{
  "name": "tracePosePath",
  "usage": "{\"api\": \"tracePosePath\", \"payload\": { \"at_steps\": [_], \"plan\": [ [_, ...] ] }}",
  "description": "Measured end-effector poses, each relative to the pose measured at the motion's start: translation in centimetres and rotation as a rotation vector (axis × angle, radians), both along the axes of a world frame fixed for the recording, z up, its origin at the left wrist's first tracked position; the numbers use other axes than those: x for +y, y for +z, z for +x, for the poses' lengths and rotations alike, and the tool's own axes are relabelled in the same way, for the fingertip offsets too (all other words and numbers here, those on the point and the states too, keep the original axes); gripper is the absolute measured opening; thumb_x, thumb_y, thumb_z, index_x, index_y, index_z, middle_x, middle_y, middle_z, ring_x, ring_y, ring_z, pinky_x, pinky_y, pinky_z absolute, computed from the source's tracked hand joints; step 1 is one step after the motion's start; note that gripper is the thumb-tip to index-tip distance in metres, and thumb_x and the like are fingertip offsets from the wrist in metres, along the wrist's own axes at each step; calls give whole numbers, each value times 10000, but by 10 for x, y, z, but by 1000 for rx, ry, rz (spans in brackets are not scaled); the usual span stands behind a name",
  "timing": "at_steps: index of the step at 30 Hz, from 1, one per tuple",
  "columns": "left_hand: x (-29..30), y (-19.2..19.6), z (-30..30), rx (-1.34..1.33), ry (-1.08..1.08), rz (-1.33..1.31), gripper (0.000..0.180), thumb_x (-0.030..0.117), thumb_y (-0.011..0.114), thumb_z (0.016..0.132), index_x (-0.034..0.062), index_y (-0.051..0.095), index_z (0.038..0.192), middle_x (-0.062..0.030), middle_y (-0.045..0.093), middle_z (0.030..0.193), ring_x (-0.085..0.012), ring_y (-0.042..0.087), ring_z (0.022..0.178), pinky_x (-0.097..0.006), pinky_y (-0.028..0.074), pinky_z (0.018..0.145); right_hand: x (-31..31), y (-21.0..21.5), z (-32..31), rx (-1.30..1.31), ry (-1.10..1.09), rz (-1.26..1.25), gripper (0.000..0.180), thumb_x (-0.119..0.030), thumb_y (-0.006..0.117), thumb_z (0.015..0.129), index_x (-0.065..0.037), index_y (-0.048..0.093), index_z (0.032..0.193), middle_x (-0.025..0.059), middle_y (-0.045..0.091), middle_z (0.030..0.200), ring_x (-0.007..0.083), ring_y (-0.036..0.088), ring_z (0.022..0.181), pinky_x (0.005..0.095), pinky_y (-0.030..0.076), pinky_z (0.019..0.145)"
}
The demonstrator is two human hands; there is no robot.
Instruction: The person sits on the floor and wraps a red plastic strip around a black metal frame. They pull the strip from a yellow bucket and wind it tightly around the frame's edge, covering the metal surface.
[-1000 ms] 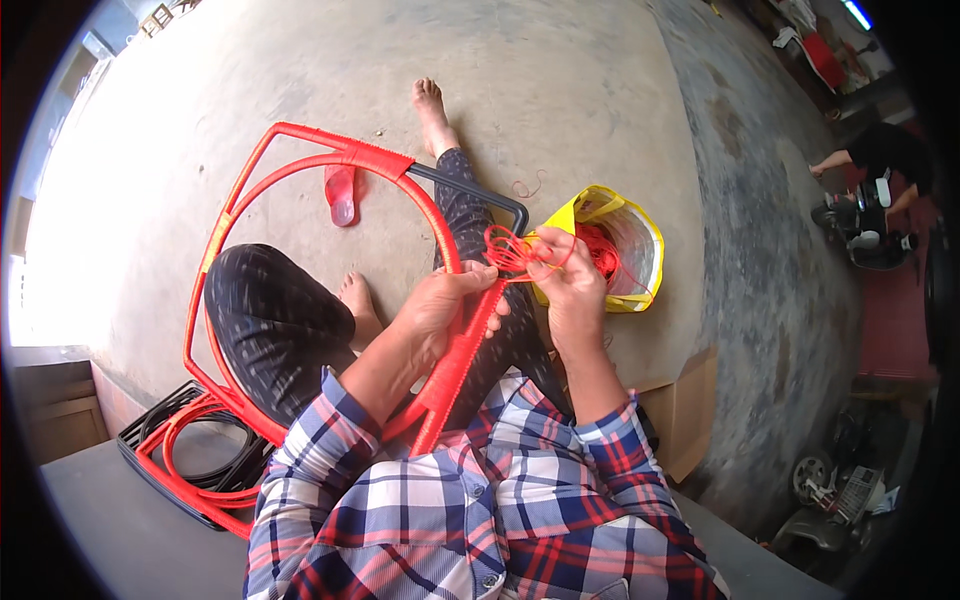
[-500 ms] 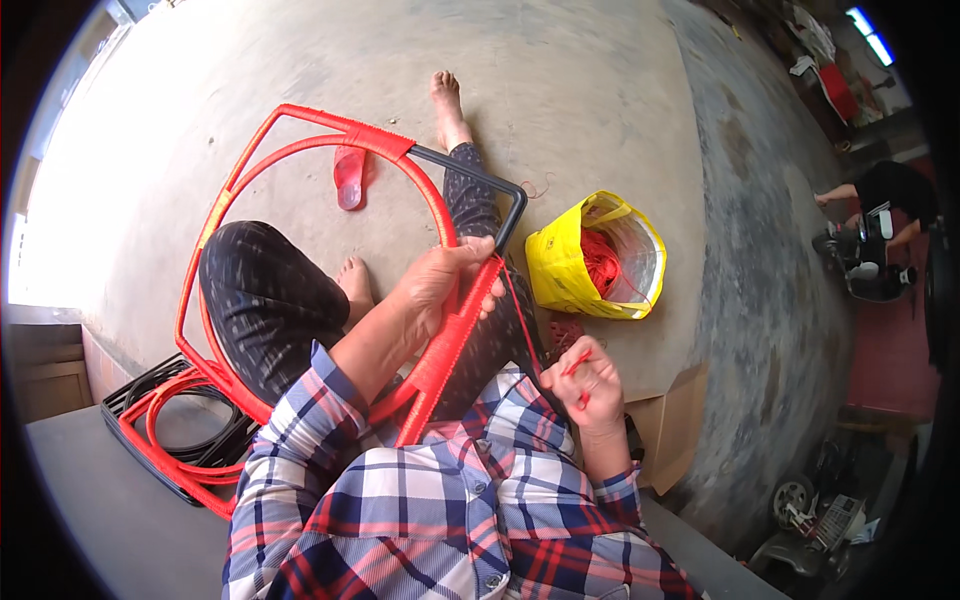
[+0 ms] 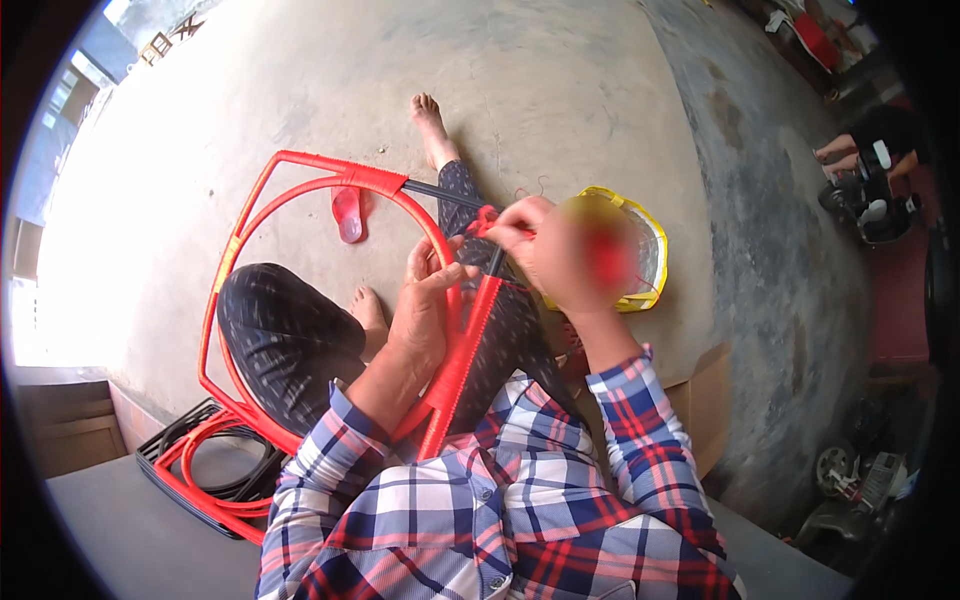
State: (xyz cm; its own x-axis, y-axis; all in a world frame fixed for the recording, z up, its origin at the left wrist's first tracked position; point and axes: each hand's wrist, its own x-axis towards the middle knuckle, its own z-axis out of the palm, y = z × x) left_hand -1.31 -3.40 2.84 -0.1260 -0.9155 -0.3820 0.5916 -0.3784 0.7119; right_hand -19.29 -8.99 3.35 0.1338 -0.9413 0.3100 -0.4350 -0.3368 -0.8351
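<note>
A frame point(image 3: 468, 352) wound in red cord, with a round ring inside it, rests across my legs. One corner of it is bare black tubing point(image 3: 425, 188). My left hand point(image 3: 422, 310) is closed round the ring and the wrapped side below that corner. At the bare corner my right hand point(image 3: 530, 245) pinches a small bundle of red cord point(image 3: 484, 221) against or close to the black tube; a blurred patch hides part of this hand. Whether the cord passes round the tube there I cannot tell.
Behind my right hand stands a yellow bag point(image 3: 652, 290). More frames point(image 3: 190, 480), red and black, lie on the grey seat at my left. A red slipper point(image 3: 347, 215) is on the floor. Far right, another person's feet point(image 3: 835, 152) show near dark machinery.
My right hand has moved up and forward from near my lap to the bare corner, carrying the red cord. My left hand has stayed on the frame; the whole view has shifted slightly.
</note>
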Motion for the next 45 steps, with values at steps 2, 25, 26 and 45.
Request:
{"api": "tracePosePath", "payload": {
  "at_steps": [2, 25, 26, 45],
  "plan": [
    [0, 11, -4, 77, 15, -38, 684, 105, 652, 836, 62, 334, 1441, -111, 570, 1303, -216, 600, 1114, -358, 490, 948, -6, -6, 5, 365, 140, -179, 82, -102, 692, 844, -40, 668, 797, 56, 673, 940, 227, 616, 968, 360, 500, 849],
    [-15, -6, 4, 111, -340, 330, 253, 198, 549, 984, -16, 565, 1117, -163, 701, 904, -228, 682, 706, -309, 576, 615, 74, 14, -40, -1061, 277, 237, 141, -87, 663, 854, -58, 526, 868, 125, 656, 862, 242, 635, 877, 435, 466, 902],
    [-17, -6, 4, 105, -368, 377, 253, 209, 546, 993, -21, 573, 1093, -171, 700, 864, -230, 678, 649, -307, 573, 576, 82, 11, -45, -1068, 340, 238, 172, -109, 661, 879, -72, 494, 890, 116, 644, 821, 229, 630, 810, 437, 467, 890],
    [-19, 3, 7, 43, -376, 300, 123, 169, 568, 970, 54, 526, 961, -158, 658, 724, -227, 624, 535, -322, 544, 497, 124, 54, -67, -1028, 144, 350, 233, -135, 636, 940, -34, 571, 1140, 42, 612, 861, 114, 587, 742, 300, 494, 701]
  ]
}}
